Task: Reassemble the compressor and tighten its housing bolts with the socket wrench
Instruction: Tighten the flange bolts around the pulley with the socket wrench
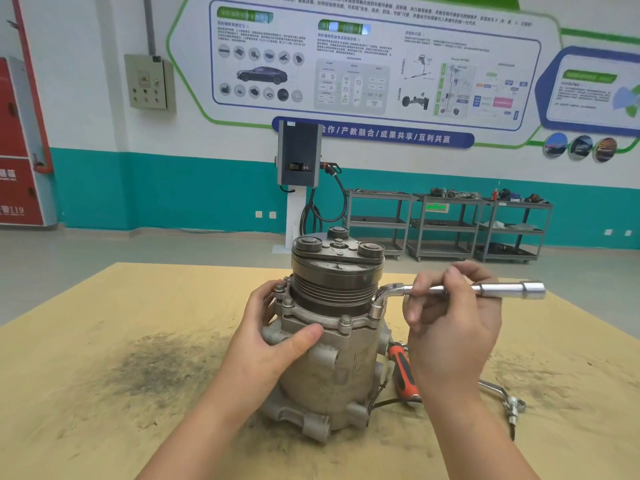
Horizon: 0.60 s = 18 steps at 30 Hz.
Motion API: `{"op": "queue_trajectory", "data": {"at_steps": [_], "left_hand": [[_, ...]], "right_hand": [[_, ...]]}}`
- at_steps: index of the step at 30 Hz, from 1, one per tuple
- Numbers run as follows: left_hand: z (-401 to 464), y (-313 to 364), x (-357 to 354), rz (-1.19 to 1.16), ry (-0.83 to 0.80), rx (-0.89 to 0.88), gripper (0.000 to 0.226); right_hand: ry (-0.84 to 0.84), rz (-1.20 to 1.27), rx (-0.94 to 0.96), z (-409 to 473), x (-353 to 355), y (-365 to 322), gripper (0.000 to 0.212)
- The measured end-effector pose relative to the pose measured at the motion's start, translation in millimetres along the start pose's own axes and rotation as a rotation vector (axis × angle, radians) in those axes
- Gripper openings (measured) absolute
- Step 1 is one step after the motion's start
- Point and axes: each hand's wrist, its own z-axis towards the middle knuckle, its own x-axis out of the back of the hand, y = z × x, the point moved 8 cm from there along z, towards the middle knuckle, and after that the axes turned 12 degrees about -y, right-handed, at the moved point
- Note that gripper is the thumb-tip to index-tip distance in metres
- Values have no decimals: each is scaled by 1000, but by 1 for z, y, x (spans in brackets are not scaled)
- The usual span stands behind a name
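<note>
**Wrench seated on right-side housing bolt**

Compressor (332, 344) stands upright mid-bench (104, 341), pulley end up, dirty grey body. My left hand (273, 341) wraps the housing just under the flange: thumb across the front, fingers curled round the back near the left-side bolts (280, 289). One more bolt (345, 320) shows at the front of the flange.

My right hand (450, 323) grips the socket wrench (464, 290) by its shaft, fingers curled over it. It is an L-shaped wrench; the bent end drops onto a bolt at the right edge of the flange, the long arm lying level and pointing right, the far socket end free beyond my knuckles.

Behind my right wrist on the bench: an orange-and-black tool handle (401, 372) just beside the compressor base, and another chrome tool (509, 403) further right. Dark grime smear on the bench surface, left of the compressor.
</note>
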Motion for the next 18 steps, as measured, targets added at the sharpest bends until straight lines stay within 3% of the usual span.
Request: {"op": "queue_trajectory", "data": {"at_steps": [4, 6, 9, 14, 16, 18], "left_hand": [[-3, 3, 1, 10, 48, -2, 77], [-8, 8, 1, 71, 117, -31, 69], [-19, 19, -7, 156, 226, -132, 57], [-24, 26, -14, 241, 276, -201, 53], [-23, 26, -11, 242, 272, -208, 53], [-21, 24, -8, 204, 252, -215, 54]], "right_hand": [[-183, -315, 392, -19, -28, -26, 15], [-239, -369, 446, -23, -35, -25, 15], [-182, -343, 377, -18, -27, -19, 19], [68, -123, 74, -2, 8, 5, 9], [101, -114, 59, -2, 11, 8, 5], [77, -225, 165, -8, 4, -1, 7]]}}
